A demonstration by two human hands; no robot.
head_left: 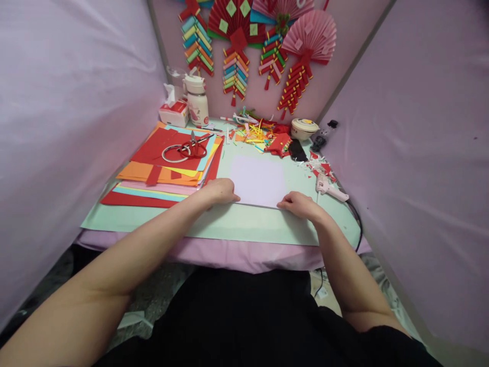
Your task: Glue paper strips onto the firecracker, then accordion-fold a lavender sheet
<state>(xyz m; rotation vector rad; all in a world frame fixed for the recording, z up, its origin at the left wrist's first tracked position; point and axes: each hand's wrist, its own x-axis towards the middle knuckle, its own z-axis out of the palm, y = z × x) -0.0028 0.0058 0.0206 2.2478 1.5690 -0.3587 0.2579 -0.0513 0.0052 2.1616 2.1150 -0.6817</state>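
Observation:
A pale lavender sheet of paper point(258, 178) lies flat on the mint-green table mat point(244, 224), close to its front edge. My left hand point(223, 191) pinches the sheet's near left corner between thumb and curled fingers. At the near right corner, my right hand point(297, 204) holds the paper in the same way. Left of the sheet is a stack of coloured paper point(160, 173) in red, orange, yellow, pink and blue. Red-handled scissors point(194, 148) and a roll of tape point(170, 154) rest on that stack.
A pink glue gun point(330, 188) with a black cord lies at the right. Paper scraps point(255, 133), a black phone point(297, 151) and a lidded bowl point(304, 128) sit behind. A bottle point(197, 102) and tissue pack point(174, 113) stand back left. Paper fans point(311, 38) hang behind.

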